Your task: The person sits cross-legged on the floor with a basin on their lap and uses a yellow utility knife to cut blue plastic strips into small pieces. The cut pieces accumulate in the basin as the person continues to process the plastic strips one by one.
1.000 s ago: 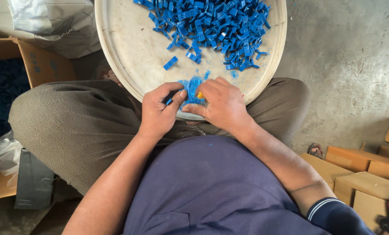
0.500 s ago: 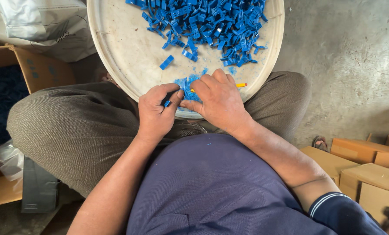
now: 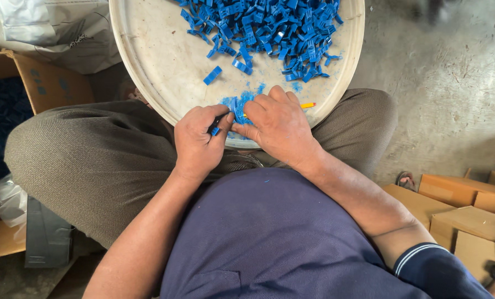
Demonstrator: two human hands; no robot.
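- Compared with half a second ago, the left hand (image 3: pixel 199 139) is sitting a little farther toward the near rim of the round tray (image 3: pixel 148 66), and the right hand (image 3: pixel 278 124) is lying slightly flatter over the small blue pieces (image 3: pixel 237 105); the change is small.
- The yellow tool (image 3: pixel 307 105) is still poking out from under the right hand's fingers, its tip lying on the tray just as before.
- The view is sitting a touch lower than in the earlier picture, so more of the person's dark blue shirt (image 3: pixel 269 243) is showing.
- The left hand is pinching one of the small blue pieces between thumb and forefinger, with the other fingers curled in.
- The right hand is closing loosely around the yellow tool, its fingers pressed together over the cluster of blue pieces at the tray's near edge.
- The two hands are touching each other just above the near rim, with the tray resting across the person's lap.
- The round, off-white tray is holding a large heap of blue plastic parts (image 3: pixel 264 27) at its far side, well apart from the hands.
- One lone blue part (image 3: pixel 212 75) is lying by itself on the bare middle of the tray, between the heap and the hands.
- A cardboard box (image 3: pixel 42 83) on the left is holding a dark mass of blue parts (image 3: pixel 1 127).
- Closed cardboard boxes (image 3: pixel 458 205) are lying on the concrete floor (image 3: pixel 452 72) at the right.
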